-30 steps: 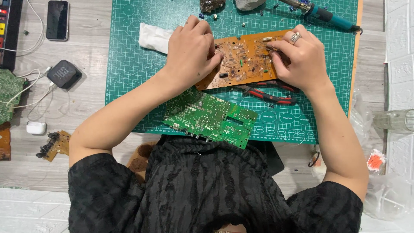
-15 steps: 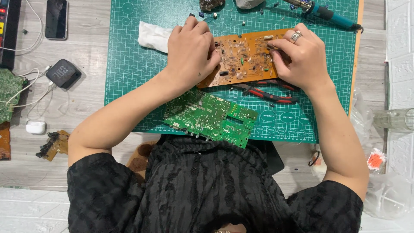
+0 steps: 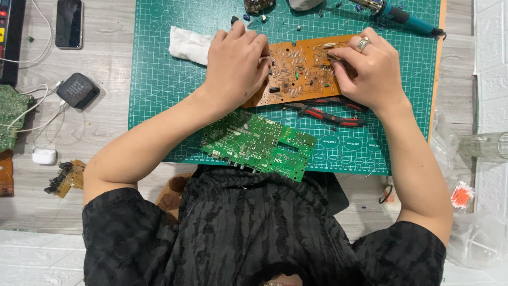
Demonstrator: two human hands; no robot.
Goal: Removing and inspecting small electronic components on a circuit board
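Seen from above: brown board (image 3: 299, 71) lying on green mat (image 3: 159, 85). Left hand (image 3: 235, 66) curled over its left edge, gripping it. Right hand (image 3: 370, 69) pinching its right edge. Green board (image 3: 259, 144) and pliers (image 3: 328, 112) nearby.

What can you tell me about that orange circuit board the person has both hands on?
The orange circuit board is a flat, roughly rectangular panel, copper-brown with pale printed tracks and a few small dark and green parts. It lies on the green cutting mat, slightly skewed. The left hand covers its left end; the right hand presses its right edge. Red-handled pliers lie just below it.
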